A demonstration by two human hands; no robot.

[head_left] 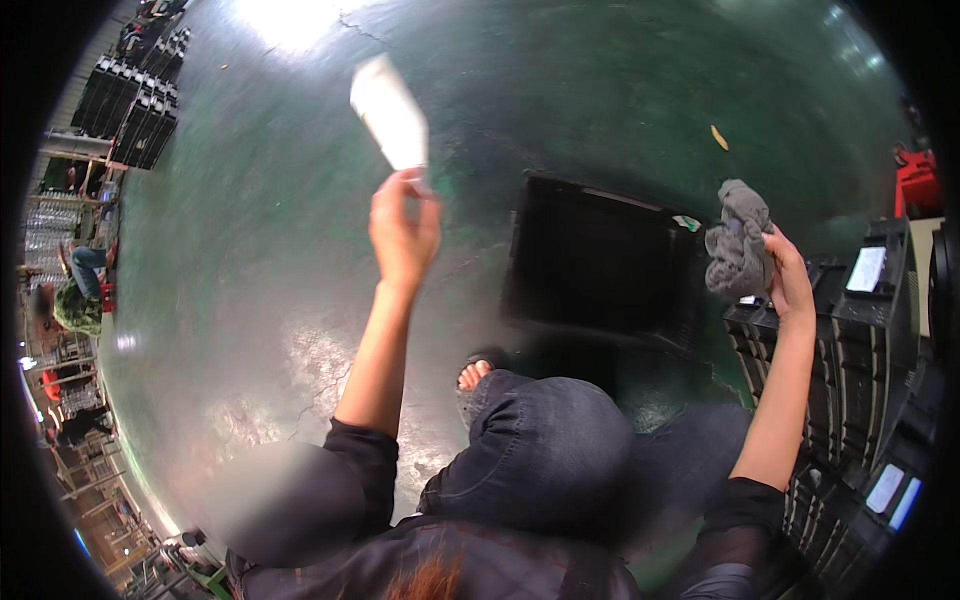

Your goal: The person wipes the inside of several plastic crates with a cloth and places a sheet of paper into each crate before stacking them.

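Observation:
Raised out to the front left, my left hand (405, 232) pinches a flat white piece like paper or card (390, 112) by its lower end; motion blurs it. My right hand (790, 275), at the right, grips a bunched grey cloth (742, 240). Between and beyond my hands a black rectangular bin or tray (605, 265) rests on the floor, its inside dark. A small green-and-white scrap (687, 223) shows at the tray's far right corner, near the cloth.
Black crates (830, 370) with white labels are stacked close on my right, a red object (915, 180) beyond them. A yellow scrap (719, 137) lies on the green floor (250, 200). Far left are more stacked black crates (130, 105) and a person (80, 290) beside shelving.

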